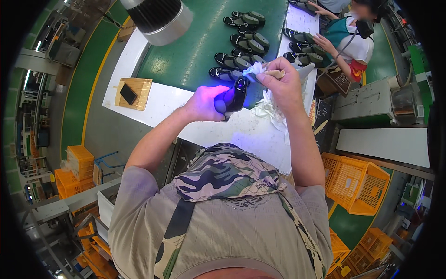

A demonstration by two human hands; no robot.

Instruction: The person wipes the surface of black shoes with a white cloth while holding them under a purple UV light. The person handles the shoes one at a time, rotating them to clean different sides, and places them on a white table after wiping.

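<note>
My left hand (204, 103) grips a glossy black shoe (238, 94) by its side and sole, under violet light. My right hand (285, 84) pinches a crumpled white cloth (253, 70) against the shoe's upper end. A small tan piece (275, 73) also sticks out between those fingers; its kind is unclear. Just beyond my hands, several black shoes (226, 61) with pale trim and grey-green soles lie on the green conveyor belt (186, 51). More crumpled white cloth (271, 110) rests on the white table (209, 132) below my right hand.
A dark lamp head (160, 21) hangs at the upper left. On the table's left part, a phone (128, 94) lies on a wooden board (141, 95). Across the belt, a co-worker's hand (326, 45) touches other shoes. Yellow crates (357, 183) stand at right and left.
</note>
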